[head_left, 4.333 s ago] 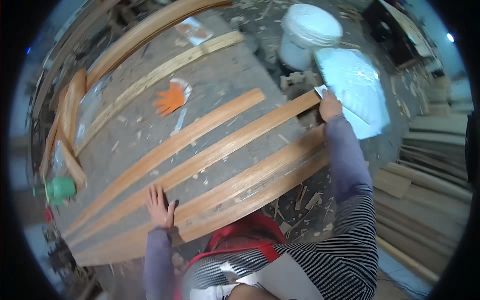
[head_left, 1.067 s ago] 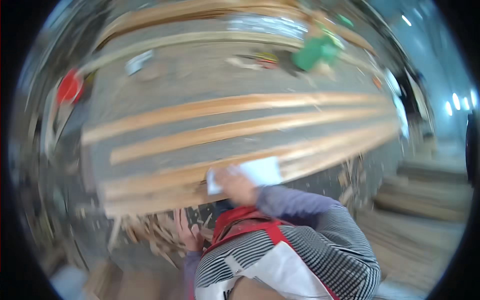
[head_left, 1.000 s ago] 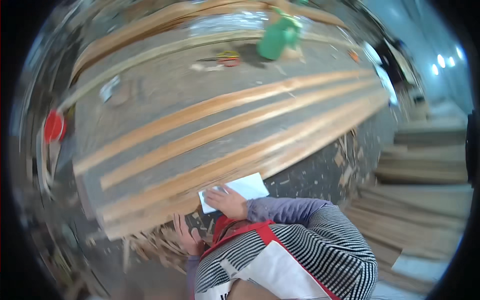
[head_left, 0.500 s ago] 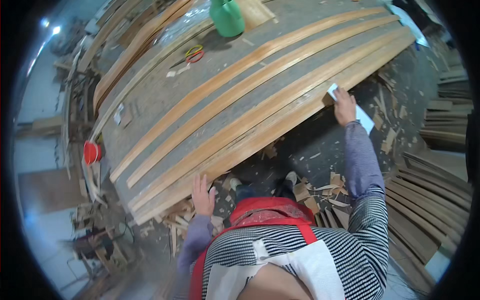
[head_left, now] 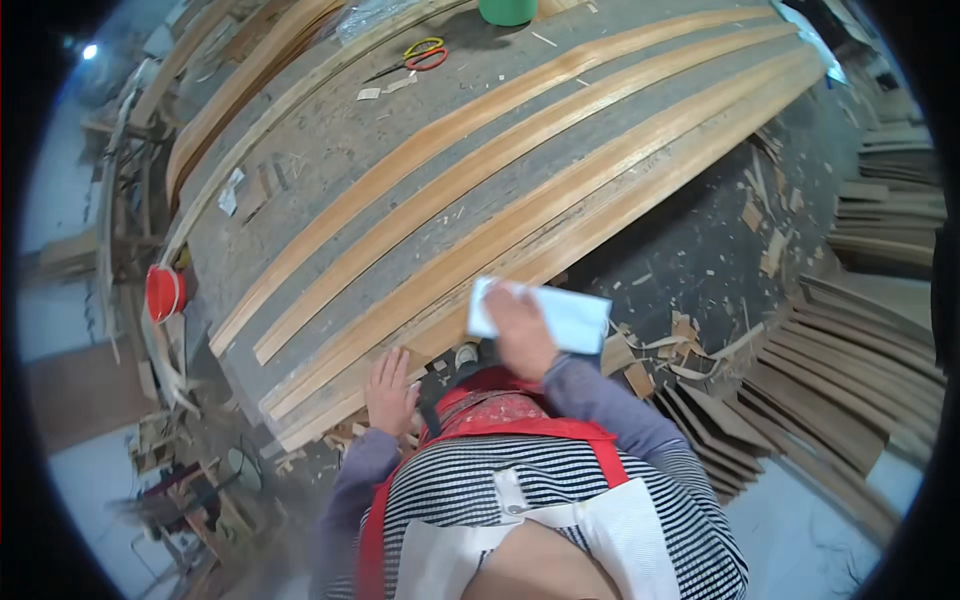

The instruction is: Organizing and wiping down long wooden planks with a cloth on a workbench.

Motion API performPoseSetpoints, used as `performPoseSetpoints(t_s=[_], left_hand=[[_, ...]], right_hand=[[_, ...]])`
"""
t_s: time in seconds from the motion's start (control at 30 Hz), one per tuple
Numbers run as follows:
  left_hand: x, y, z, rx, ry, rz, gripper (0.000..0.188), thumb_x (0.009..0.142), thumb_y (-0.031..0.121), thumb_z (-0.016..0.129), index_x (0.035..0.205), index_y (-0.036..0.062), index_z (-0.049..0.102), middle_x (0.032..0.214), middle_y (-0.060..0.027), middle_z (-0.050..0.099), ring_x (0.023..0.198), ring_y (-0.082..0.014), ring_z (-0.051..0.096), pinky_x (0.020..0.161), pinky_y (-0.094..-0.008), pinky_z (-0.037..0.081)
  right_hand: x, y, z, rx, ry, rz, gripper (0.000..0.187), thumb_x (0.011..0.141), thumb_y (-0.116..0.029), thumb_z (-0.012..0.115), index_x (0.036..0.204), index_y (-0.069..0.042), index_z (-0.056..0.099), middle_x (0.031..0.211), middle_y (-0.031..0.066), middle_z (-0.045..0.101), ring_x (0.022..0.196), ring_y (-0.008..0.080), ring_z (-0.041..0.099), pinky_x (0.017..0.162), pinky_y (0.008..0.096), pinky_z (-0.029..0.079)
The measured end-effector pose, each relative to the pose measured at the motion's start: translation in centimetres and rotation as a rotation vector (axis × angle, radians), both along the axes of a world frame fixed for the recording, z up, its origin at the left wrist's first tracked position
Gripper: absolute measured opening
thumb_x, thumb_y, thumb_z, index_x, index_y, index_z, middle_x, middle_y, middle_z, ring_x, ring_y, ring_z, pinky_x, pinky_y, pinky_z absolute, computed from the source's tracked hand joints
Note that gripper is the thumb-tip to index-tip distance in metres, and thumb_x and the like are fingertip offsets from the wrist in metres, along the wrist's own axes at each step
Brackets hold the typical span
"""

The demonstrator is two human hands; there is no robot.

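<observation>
My right hand (head_left: 520, 330) is closed on a pale, folded-looking sheet (head_left: 580, 315), pressed against the near edge of the nearest long wooden strip (head_left: 620, 215). Part of the sheet sticks out to the right past my palm; its underside is hidden. Toward the left end of that strip, my left hand (head_left: 391, 390) lies flat with its fingers stretched out on the wood. Beyond it, several more slightly curved wooden strips (head_left: 430, 210) run side by side across the grey worktable (head_left: 330, 150).
Scissors (head_left: 405, 64) with red and yellow handles lie among scraps, near a green container (head_left: 508, 10). A red bucket (head_left: 163, 293) is at the left table end. Wood shavings (head_left: 680, 335) litter the floor, and stacked boards (head_left: 820, 400) stand at right.
My right hand has slid with the pale sheet from the strip's far right part down to its middle, close to my body. The left hand stays on the strip. The view has shifted slightly.
</observation>
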State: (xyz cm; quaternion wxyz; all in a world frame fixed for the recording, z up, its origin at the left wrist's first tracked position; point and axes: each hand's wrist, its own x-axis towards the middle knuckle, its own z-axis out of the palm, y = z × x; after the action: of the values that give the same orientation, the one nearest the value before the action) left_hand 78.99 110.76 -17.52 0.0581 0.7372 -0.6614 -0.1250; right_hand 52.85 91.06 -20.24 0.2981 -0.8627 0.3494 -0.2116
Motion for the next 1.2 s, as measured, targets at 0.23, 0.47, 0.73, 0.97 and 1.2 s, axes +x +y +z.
performPoseSetpoints(t_s=[0.23,0.47,0.73,0.97,1.2], left_hand=[[10.0,7.1,-2.1,0.000,0.021,-0.129,0.067,0.085,0.028,0.075,0.146,0.0096,0.054,0.153,-0.0095,0.051,0.140,-0.0312,0.047,0.116,-0.0508,0.035],[19.7,25.3,-1.3,-0.052,0.045,0.305,0.052,0.091,0.016,0.065,0.142,0.0053,0.057,0.150,-0.0162,0.052,0.143,-0.0395,0.042,0.116,-0.0544,0.033],[28.6,34.8,-3.6,-0.224,0.125,0.772,0.043,0.094,0.011,0.063,0.136,0.0014,0.061,0.123,-0.0244,0.065,0.113,-0.0408,0.062,0.101,-0.0472,0.048],[31.9,33.4,-3.7,-0.124,0.552,0.927,0.034,0.088,0.012,0.078,0.118,-0.0009,0.068,0.095,-0.0097,0.071,0.086,-0.0165,0.068,0.079,-0.0304,0.055],[36.1,34.8,-3.2,-0.045,0.800,0.742,0.027,0.090,0.011,0.076,0.113,-0.0018,0.067,0.087,-0.0074,0.071,0.081,-0.0142,0.067,0.072,-0.0290,0.055]], right_hand=[[10.6,9.8,3.9,-0.049,0.111,0.076,0.063,0.080,-0.013,0.069,0.140,-0.006,0.054,0.154,0.0138,0.048,0.146,0.0304,0.042,0.118,0.0571,0.029],[10.6,11.0,4.8,-0.095,0.238,0.142,0.062,0.075,-0.013,0.069,0.136,-0.010,0.059,0.151,0.0093,0.051,0.144,0.0249,0.046,0.113,0.0682,0.026],[11.7,8.8,1.3,-0.360,0.235,-0.276,0.059,0.076,-0.001,0.057,0.135,0.001,0.057,0.141,0.0229,0.058,0.131,0.0377,0.057,0.104,0.0618,0.038],[12.4,9.4,-2.7,-0.333,0.462,-0.544,0.059,0.093,-0.007,0.051,0.152,-0.007,0.047,0.162,0.0115,0.042,0.153,0.0273,0.033,0.117,0.0601,0.023],[39.1,42.0,-2.5,-0.080,0.137,-0.166,0.063,0.082,-0.012,0.060,0.144,-0.002,0.054,0.154,0.0178,0.048,0.152,0.0307,0.035,0.118,0.0723,0.014]])
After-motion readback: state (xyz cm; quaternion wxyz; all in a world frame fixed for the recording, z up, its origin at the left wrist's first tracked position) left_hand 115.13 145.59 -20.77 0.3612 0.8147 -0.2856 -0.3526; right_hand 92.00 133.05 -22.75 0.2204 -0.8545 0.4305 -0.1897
